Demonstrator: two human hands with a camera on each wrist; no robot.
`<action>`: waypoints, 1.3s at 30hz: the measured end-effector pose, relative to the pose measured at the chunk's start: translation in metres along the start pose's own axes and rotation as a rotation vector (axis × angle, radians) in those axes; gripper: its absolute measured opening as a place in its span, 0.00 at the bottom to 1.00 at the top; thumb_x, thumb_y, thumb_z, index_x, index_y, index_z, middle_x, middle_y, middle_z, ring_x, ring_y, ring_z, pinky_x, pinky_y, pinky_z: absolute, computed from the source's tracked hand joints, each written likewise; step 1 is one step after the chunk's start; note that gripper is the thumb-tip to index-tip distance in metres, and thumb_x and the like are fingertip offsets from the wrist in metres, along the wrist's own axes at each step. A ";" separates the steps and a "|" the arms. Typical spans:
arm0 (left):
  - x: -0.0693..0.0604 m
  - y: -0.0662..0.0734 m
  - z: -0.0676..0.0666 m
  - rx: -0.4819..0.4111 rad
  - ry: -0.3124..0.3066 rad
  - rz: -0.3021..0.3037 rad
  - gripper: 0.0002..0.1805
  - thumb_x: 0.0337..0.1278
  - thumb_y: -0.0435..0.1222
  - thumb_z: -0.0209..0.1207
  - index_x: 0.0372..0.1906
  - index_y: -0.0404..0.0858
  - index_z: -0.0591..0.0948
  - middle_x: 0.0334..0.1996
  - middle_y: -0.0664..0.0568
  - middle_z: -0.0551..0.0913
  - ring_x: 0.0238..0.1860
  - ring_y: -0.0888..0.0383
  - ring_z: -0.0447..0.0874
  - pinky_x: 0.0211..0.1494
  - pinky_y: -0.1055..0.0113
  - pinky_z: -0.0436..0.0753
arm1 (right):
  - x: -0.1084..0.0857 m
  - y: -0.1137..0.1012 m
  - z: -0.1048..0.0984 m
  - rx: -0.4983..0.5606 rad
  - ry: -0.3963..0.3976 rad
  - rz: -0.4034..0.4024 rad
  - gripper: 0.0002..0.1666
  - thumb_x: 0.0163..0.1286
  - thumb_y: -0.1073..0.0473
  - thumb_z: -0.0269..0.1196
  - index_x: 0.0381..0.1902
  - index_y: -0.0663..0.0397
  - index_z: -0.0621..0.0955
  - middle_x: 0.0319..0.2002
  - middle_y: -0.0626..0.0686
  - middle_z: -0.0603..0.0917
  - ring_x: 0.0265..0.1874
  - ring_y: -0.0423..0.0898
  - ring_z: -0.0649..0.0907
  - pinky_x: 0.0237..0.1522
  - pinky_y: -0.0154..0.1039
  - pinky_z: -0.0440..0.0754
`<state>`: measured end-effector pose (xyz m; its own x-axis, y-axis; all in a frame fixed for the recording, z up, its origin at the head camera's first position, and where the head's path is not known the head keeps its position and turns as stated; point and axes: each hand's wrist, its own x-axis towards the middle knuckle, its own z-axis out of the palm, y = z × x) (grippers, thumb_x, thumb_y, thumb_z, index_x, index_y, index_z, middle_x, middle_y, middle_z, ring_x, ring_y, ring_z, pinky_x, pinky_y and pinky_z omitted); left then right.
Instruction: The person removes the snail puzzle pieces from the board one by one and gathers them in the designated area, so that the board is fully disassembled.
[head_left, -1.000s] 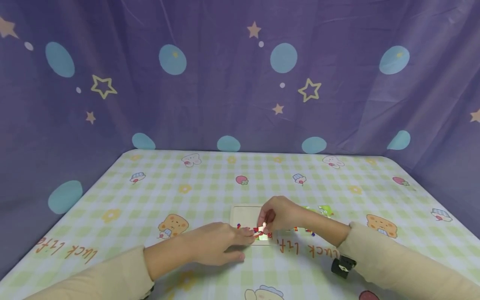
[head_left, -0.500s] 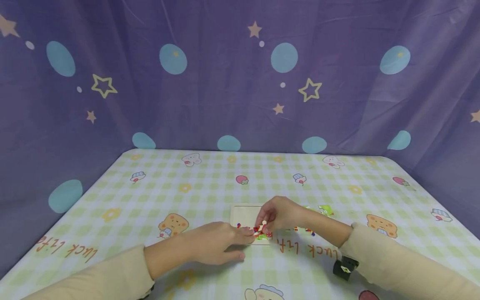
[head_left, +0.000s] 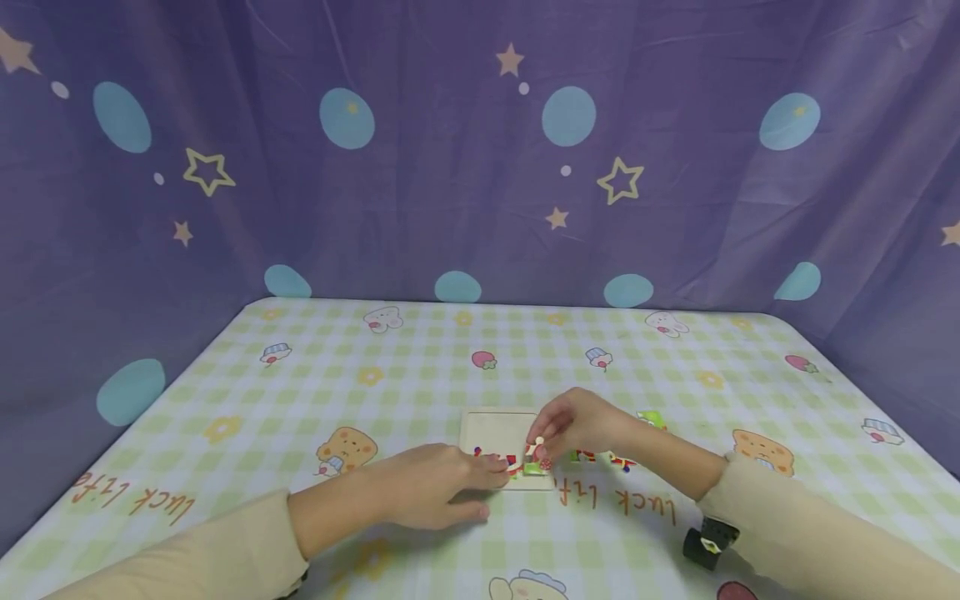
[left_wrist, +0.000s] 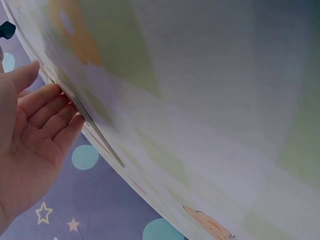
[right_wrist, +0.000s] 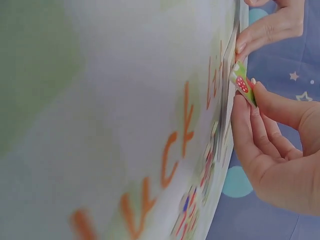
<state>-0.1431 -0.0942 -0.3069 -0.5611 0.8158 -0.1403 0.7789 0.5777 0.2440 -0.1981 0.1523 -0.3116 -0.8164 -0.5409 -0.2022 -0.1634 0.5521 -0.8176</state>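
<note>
A shallow pale wooden puzzle tray (head_left: 491, 429) lies on the table, with several colourful pieces along its near side. My right hand (head_left: 581, 421) pinches a puzzle piece (right_wrist: 242, 84) between thumb and fingers at the tray's right side. That piece is green with a red, white-dotted mushroom, and it is tilted in the right wrist view. My left hand (head_left: 427, 487) rests its fairly straight fingers on the near left part of the tray, over pieces (head_left: 513, 463) with red and blue on them. The fingertips partly hide these pieces.
To the right of the tray lie loose puzzle pieces: a green one (head_left: 651, 418) partly behind my right forearm, and red, white and blue ones (head_left: 621, 461) nearer. A checked cloth (head_left: 420, 383) covers the table. A purple curtain (head_left: 465, 225) hangs behind it.
My right hand has moved slightly right with the puzzle piece, which has tilted and come away from the pieces beside it. The left hand has stayed in place.
</note>
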 end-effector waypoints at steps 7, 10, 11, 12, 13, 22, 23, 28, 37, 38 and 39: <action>0.000 0.001 0.000 0.004 0.019 -0.005 0.24 0.66 0.45 0.55 0.65 0.45 0.74 0.67 0.54 0.72 0.67 0.59 0.72 0.68 0.62 0.74 | -0.014 0.015 -0.012 0.078 -0.018 0.008 0.11 0.53 0.66 0.72 0.35 0.65 0.86 0.23 0.48 0.88 0.23 0.39 0.84 0.28 0.33 0.82; 0.000 0.001 0.000 0.002 0.022 -0.003 0.24 0.66 0.45 0.55 0.65 0.45 0.74 0.67 0.54 0.72 0.66 0.60 0.72 0.68 0.62 0.74 | -0.021 0.021 -0.016 0.096 -0.021 0.007 0.12 0.54 0.65 0.72 0.36 0.66 0.86 0.24 0.50 0.88 0.23 0.39 0.85 0.29 0.35 0.85; 0.000 0.001 0.000 0.003 0.021 -0.003 0.24 0.66 0.45 0.55 0.65 0.45 0.74 0.67 0.54 0.72 0.67 0.60 0.72 0.68 0.62 0.74 | -0.023 0.022 -0.018 0.092 -0.019 0.006 0.12 0.54 0.64 0.72 0.36 0.66 0.86 0.25 0.51 0.89 0.23 0.39 0.85 0.29 0.36 0.85; 0.000 0.001 0.000 0.004 0.021 -0.001 0.24 0.66 0.45 0.55 0.65 0.45 0.74 0.67 0.54 0.72 0.67 0.60 0.72 0.68 0.63 0.74 | -0.025 0.024 -0.020 0.095 -0.019 0.013 0.13 0.54 0.64 0.72 0.36 0.67 0.86 0.25 0.52 0.89 0.23 0.39 0.85 0.30 0.37 0.86; 0.000 0.001 0.000 0.006 0.020 0.001 0.24 0.67 0.45 0.55 0.65 0.45 0.74 0.67 0.54 0.72 0.67 0.59 0.72 0.68 0.63 0.74 | -0.028 0.025 -0.021 0.097 -0.018 0.021 0.13 0.54 0.64 0.72 0.37 0.67 0.86 0.26 0.52 0.89 0.23 0.39 0.85 0.30 0.37 0.86; 0.000 0.002 0.000 -0.004 0.015 -0.001 0.24 0.67 0.45 0.55 0.65 0.45 0.74 0.67 0.54 0.72 0.67 0.59 0.71 0.69 0.62 0.73 | -0.048 0.042 -0.038 0.070 -0.041 0.021 0.16 0.56 0.62 0.71 0.40 0.67 0.85 0.30 0.56 0.90 0.24 0.39 0.85 0.28 0.33 0.83; 0.000 0.002 0.000 -0.005 0.016 -0.001 0.24 0.66 0.45 0.55 0.65 0.45 0.74 0.67 0.54 0.72 0.67 0.59 0.71 0.69 0.62 0.73 | -0.051 0.044 -0.040 0.070 -0.041 0.029 0.16 0.56 0.62 0.71 0.41 0.67 0.85 0.30 0.56 0.89 0.25 0.38 0.85 0.29 0.33 0.84; 0.000 0.002 0.000 -0.007 0.021 0.001 0.24 0.66 0.44 0.55 0.65 0.45 0.74 0.67 0.53 0.71 0.67 0.60 0.71 0.70 0.62 0.73 | -0.063 0.052 -0.050 0.066 -0.034 0.068 0.17 0.56 0.61 0.71 0.42 0.67 0.85 0.29 0.50 0.89 0.26 0.36 0.84 0.31 0.31 0.83; 0.000 0.001 0.000 -0.014 0.018 0.004 0.24 0.66 0.44 0.55 0.65 0.44 0.74 0.67 0.53 0.71 0.67 0.60 0.71 0.70 0.61 0.73 | -0.086 0.071 -0.068 0.040 -0.010 0.104 0.19 0.55 0.60 0.72 0.41 0.69 0.83 0.29 0.51 0.89 0.27 0.36 0.85 0.32 0.34 0.85; 0.000 0.001 0.000 -0.015 0.017 0.003 0.24 0.67 0.44 0.55 0.65 0.44 0.74 0.67 0.53 0.71 0.67 0.60 0.71 0.70 0.61 0.73 | -0.088 0.073 -0.070 0.033 -0.006 0.101 0.19 0.55 0.60 0.72 0.41 0.70 0.83 0.29 0.53 0.89 0.27 0.35 0.85 0.32 0.34 0.85; 0.000 0.001 0.000 -0.015 0.017 0.002 0.24 0.67 0.44 0.55 0.65 0.44 0.74 0.67 0.54 0.71 0.67 0.60 0.71 0.70 0.62 0.73 | -0.090 0.074 -0.071 0.028 0.000 0.098 0.19 0.55 0.61 0.72 0.40 0.70 0.83 0.29 0.54 0.89 0.27 0.35 0.84 0.32 0.33 0.85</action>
<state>-0.1422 -0.0936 -0.3070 -0.5645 0.8161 -0.1240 0.7756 0.5758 0.2587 -0.1761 0.2875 -0.3158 -0.8276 -0.4853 -0.2819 -0.0671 0.5842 -0.8088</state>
